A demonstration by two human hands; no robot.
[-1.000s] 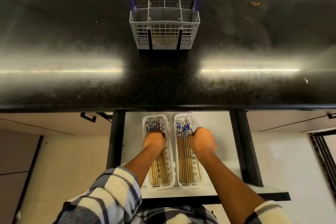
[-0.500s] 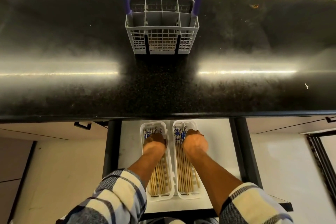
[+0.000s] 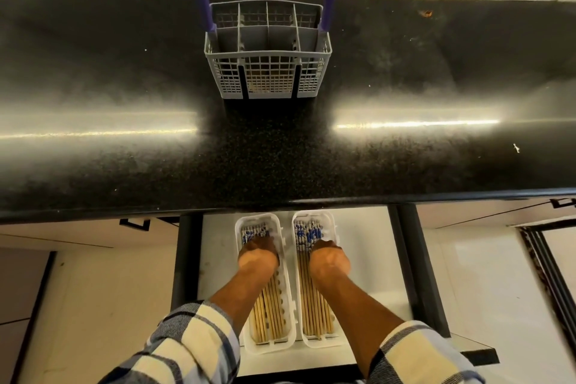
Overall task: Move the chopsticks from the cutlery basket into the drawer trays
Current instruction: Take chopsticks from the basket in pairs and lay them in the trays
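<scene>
Two white drawer trays sit side by side in the open drawer (image 3: 215, 259). The left tray (image 3: 246, 347) and the right tray (image 3: 336, 223) each hold several wooden chopsticks with blue-patterned ends, lying lengthwise: the left chopsticks (image 3: 269, 318) and the right chopsticks (image 3: 314, 312). My left hand (image 3: 257, 257) rests fingers-down on the left tray's chopsticks near their patterned ends. My right hand (image 3: 328, 262) does the same in the right tray. The fingertips are mostly hidden behind the backs of the hands. The grey cutlery basket (image 3: 268, 72) with a purple handle stands on the counter; no chopsticks stick up out of it.
A black speckled countertop (image 3: 124, 87) spans the view and overhangs the drawer's far end. Dark drawer sides (image 3: 414, 274) flank the trays. Pale cabinet fronts and floor lie left and right below the counter.
Both hands stay on the chopsticks at much the same spot in the trays. The view has shifted, so counter and basket sit lower in frame and my sleeves show more.
</scene>
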